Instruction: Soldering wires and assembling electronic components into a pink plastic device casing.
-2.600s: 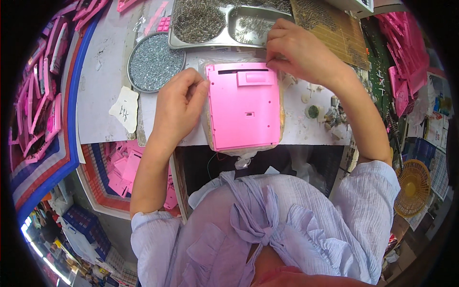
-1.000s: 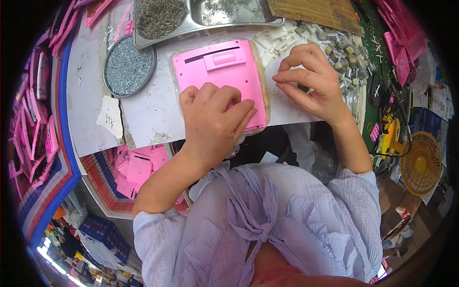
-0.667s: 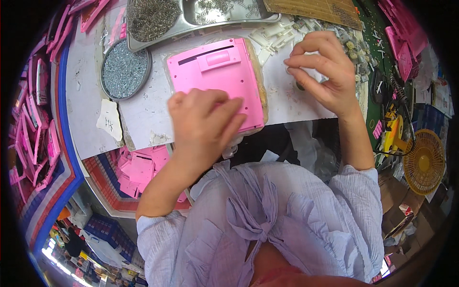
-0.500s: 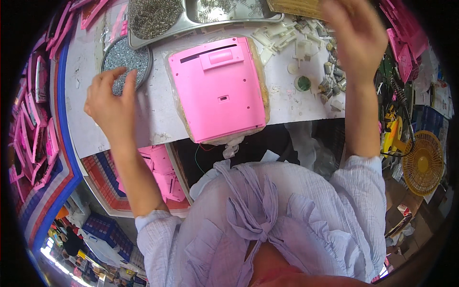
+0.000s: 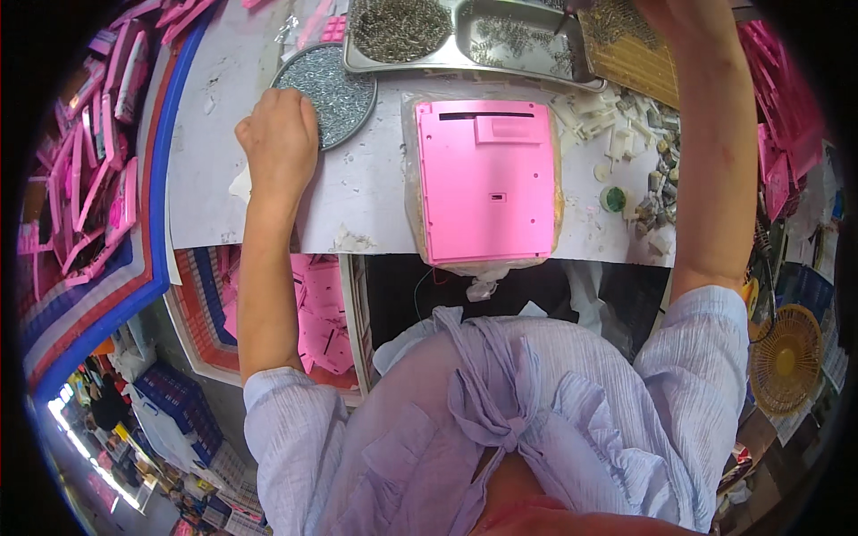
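Observation:
My left hand [image 5: 281, 134] is at the near left rim of a round dish of small silvery screws [image 5: 329, 94], fingers curled in; whatever they may hold is hidden. Reaching past the wooden board, my right hand [image 5: 675, 16] is cut off by the upper edge, so its fingers do not show. Between my arms, a pink plastic casing [image 5: 487, 196] lies flat on a plastic-wrapped pad [image 5: 414, 179]. It has a long slot, a raised block and several small holes. Neither hand touches it.
A metal tray [image 5: 527, 71] holds small springs in its compartments, beside a wooden board [image 5: 630, 62]. White plastic parts [image 5: 585, 121], small metal cylinders [image 5: 660, 192] and a green-filled cup [image 5: 613, 198] sit at right. Pink casings [image 5: 98, 170] crowd a left-hand bin; a yellow fan [image 5: 786, 362] stands right.
My view has shifted, so the table things appear further right. The left hand's spread fingers have curled in at the screw dish. My right hand has moved up, partly out of view.

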The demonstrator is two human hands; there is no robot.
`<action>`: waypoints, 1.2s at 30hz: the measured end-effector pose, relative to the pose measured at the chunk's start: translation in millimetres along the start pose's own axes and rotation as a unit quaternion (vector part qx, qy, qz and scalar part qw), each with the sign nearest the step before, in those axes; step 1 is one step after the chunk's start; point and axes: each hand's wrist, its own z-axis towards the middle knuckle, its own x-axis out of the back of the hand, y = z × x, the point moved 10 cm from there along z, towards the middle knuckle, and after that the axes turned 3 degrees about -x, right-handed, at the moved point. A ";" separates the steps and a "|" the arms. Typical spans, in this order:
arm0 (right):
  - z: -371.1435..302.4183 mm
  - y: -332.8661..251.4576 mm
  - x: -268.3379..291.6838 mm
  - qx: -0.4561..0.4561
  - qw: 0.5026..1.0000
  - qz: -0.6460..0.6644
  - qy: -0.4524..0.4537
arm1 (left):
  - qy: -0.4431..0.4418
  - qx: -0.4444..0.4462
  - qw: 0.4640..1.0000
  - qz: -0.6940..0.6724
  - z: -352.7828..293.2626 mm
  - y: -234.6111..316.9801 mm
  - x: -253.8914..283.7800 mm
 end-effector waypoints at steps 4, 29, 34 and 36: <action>-37.9 4.7 -16.8 -0.003 0.993 0.103 0.055 | -0.051 0.016 0.992 -0.113 9.8 1.2 -0.7; -143.2 -42.8 -90.6 0.017 0.967 0.252 0.024 | 0.094 -0.191 0.862 -0.460 -77.1 179.8 80.2; -141.2 -41.4 -94.1 0.014 0.967 0.255 0.011 | 0.114 -0.205 0.867 -0.440 -79.1 180.7 84.1; -143.8 -38.8 -94.4 0.003 0.966 0.258 0.022 | 0.100 -0.229 0.866 -0.433 -77.2 186.0 84.9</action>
